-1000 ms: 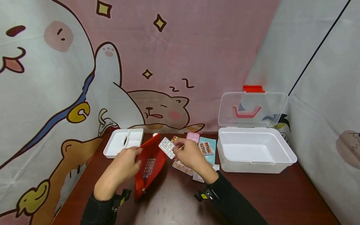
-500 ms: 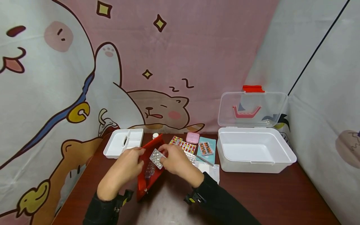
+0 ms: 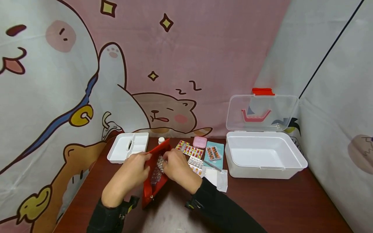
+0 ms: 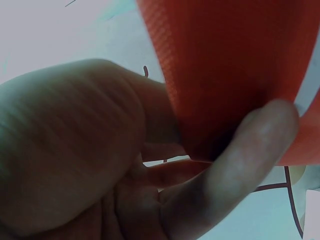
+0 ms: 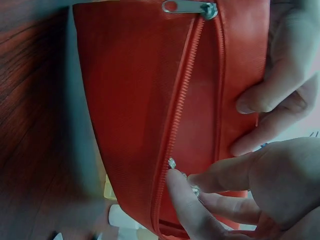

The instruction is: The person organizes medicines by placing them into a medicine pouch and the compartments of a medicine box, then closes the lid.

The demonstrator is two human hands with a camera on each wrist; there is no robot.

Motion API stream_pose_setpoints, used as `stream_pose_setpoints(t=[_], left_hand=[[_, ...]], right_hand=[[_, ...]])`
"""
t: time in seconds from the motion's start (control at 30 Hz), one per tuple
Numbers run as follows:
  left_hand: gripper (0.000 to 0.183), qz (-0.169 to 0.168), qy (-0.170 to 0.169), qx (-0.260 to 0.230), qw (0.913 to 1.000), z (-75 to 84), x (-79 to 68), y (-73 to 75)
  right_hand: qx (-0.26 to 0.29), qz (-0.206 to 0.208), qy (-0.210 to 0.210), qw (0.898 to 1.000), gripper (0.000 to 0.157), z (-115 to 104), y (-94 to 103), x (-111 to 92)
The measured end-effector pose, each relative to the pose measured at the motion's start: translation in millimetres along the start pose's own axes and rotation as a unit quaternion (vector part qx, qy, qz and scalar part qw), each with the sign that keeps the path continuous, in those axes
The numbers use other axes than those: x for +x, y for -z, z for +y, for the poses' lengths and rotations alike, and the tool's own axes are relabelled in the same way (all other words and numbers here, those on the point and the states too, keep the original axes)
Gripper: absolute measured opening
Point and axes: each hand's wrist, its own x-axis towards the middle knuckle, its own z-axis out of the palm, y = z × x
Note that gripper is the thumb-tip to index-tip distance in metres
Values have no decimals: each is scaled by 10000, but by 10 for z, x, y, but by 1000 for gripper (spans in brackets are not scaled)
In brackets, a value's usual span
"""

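Observation:
A red zip pouch (image 3: 151, 191) stands with its zip undone on the brown table. My left hand (image 3: 132, 171) grips its left side, and the left wrist view shows the red material (image 4: 225, 60) between thumb and fingers. My right hand (image 3: 179, 166) reaches into the mouth of the pouch, pinching a silver blister pack (image 3: 160, 163) that it mostly covers. In the right wrist view only small shiny bits of that blister pack (image 5: 195, 190) show by the fingertips. Deeper inside the pouch lies another clear blister pack (image 3: 155, 176).
Right of the pouch lie capsule blister packs (image 3: 194, 151), a silver blister pack (image 3: 196, 161), a pink case (image 3: 199, 142), a blue packet (image 3: 220, 150), a grey stick-like tool (image 3: 212, 166) and white packets (image 3: 222, 181). A white divided tray (image 3: 141, 139), white-capped bottle (image 3: 161, 140) and open white box (image 3: 256, 172) stand around.
My right hand has carried the silver blister pack left and down into the pouch's mouth. The left hand keeps its grip, shifting slightly to the right with the pouch.

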Motion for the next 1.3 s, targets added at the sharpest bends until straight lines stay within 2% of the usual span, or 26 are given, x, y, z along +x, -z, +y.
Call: stream_pose_setpoints(t=[0.13,0.43,0.7,1.0,1.17,1.3], left_hand=[[36,-25,10,-8,10000,-1,5,4],[31,-50,-27,-92,9999,-9,16,-5],[28,-128,-14,-127,9998,-9,22,-8],[34,-352,250,-234,9988,-14,16,-12],[37,-454,362,-277,9979,-32,17,-12],[40,-466,422,-242,9977,-52,9,1]], right_hand=[[-93,-1,-49,9999,8,3,-60,25],[-305,-360,-15,9989,5,-21,-173,45],[-55,-707,-30,9975,4,-78,-177,7],[144,-636,271,9975,9,-67,57,-75],[444,-697,65,9966,13,88,228,-158],[530,-550,-143,9970,13,294,361,-164]])
